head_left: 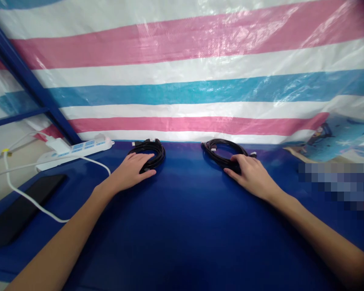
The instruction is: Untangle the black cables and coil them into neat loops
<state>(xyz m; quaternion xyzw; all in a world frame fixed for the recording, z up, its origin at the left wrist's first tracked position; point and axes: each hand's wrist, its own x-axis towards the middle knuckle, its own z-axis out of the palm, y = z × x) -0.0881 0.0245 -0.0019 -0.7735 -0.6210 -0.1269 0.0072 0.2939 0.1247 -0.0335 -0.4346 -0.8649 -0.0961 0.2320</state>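
Two coils of black cable lie on a blue tabletop (182,218), close to its back edge. My left hand (135,169) rests over the near left side of the left coiled cable (160,153). Its fingers stretch across the loops, and its thumb is spread apart along the front. A light-coloured plug end shows behind those fingers. On the other side, my right hand (251,171) is closed over the near right part of the right coiled cable (223,142). Those fingers bend down over the loops, with the thumb in front. Connector ends show inside this coil and beside the knuckles.
At the back left is a white power strip (104,144) with a white charger (58,144) plugged in. A white cord (33,200) trails past a flat black object (27,206). Striped plastic sheeting (182,93) hangs behind. A blue printed package (346,137) stands at right, beside a blurred-out patch.
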